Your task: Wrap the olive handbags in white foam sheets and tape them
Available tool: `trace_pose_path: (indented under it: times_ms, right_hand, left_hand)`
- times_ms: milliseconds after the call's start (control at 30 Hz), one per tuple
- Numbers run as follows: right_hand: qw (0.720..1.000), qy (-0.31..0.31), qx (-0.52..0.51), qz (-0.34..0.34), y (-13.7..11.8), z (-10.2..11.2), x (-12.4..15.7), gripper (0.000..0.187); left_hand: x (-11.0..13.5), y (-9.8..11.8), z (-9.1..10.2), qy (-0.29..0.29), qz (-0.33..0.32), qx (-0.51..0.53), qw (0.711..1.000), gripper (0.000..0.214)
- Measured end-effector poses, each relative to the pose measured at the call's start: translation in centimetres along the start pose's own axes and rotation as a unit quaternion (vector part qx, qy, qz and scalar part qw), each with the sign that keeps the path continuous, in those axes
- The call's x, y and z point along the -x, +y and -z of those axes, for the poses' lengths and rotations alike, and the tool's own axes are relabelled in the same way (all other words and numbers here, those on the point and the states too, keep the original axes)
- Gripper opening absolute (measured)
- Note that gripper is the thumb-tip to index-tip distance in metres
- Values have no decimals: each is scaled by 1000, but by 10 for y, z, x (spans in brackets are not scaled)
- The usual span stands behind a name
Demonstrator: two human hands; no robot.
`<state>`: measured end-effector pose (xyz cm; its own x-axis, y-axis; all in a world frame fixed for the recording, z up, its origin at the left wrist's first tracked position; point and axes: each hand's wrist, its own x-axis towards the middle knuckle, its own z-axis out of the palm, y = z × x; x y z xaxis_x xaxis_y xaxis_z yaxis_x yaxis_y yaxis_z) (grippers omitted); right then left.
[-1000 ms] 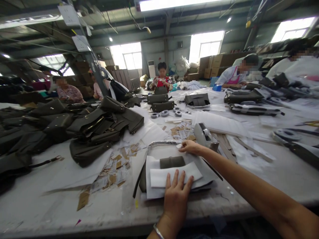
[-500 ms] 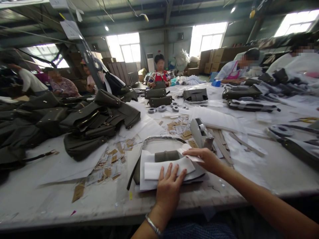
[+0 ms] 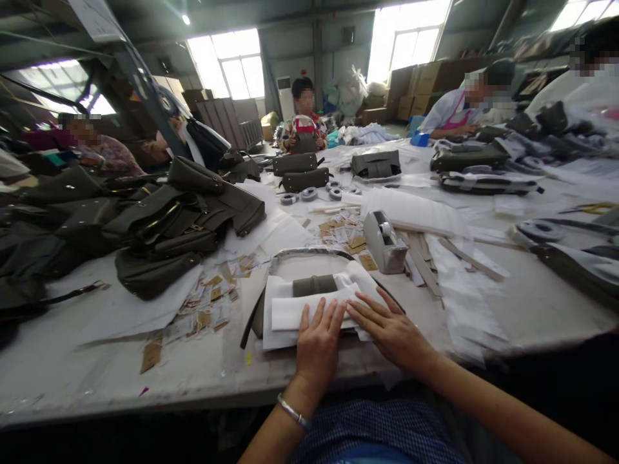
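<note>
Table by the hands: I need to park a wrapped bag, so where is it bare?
Bare: the table along its near edge, below the card tags, left of the left hand. Crowded: the bag pile at left, and around the tape dispenser.

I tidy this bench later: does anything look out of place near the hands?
Yes. Brown card tags lie strewn in no order left of the foam-wrapped bag, with more loose ones beside the tape dispenser.
</note>
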<state>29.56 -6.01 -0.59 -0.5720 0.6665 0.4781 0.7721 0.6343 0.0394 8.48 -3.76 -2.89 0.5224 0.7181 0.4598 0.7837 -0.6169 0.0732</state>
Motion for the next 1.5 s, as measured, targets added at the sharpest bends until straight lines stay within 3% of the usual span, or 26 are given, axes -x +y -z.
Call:
trace_pose_path:
  times_ms: [233, 367, 500, 567, 633, 767, 967, 1100, 1333, 1500]
  right_hand:
    - [997, 64, 12, 28, -12, 1, 16, 39]
    - [994, 82, -65, 41, -14, 14, 20, 26]
    - [985, 95, -145, 13, -2, 33, 7, 21]
    - [987, 91, -127, -26, 9, 33, -6, 27]
    - [993, 42, -102, -49, 20, 24, -16, 39]
    - [996, -44, -78, -27, 31, -4, -16, 51]
    - [995, -33, -89, -12, 33, -17, -1, 64]
    - [994, -30, -101, -4, 36, -19, 1, 70]
    - [994, -38, -98, -9, 35, -25, 3, 68]
    - [994, -47, -96, -15, 33, -15, -2, 66]
  left_hand:
    - [-3, 4, 6, -11, -3, -28, 1000, 54]
    - [-2, 3, 7, -19, -11, -25, 999, 53]
    - [-1, 3, 6, -25, -21, -9, 999, 54]
    - [-1, 3, 5, -21, -24, -8, 999, 54]
    - [-1, 3, 4, -15, -23, -10, 1000, 53]
    - [-2, 3, 2, -12, -11, 18, 1000, 50]
    - [-7, 9, 20, -67, 18, 103, 992, 61]
    - [-11, 14, 28, -59, 34, 127, 990, 52]
    - [-6, 15, 3, 12, 35, 72, 997, 40]
    - [-3, 14, -6, 32, 27, 44, 998, 41]
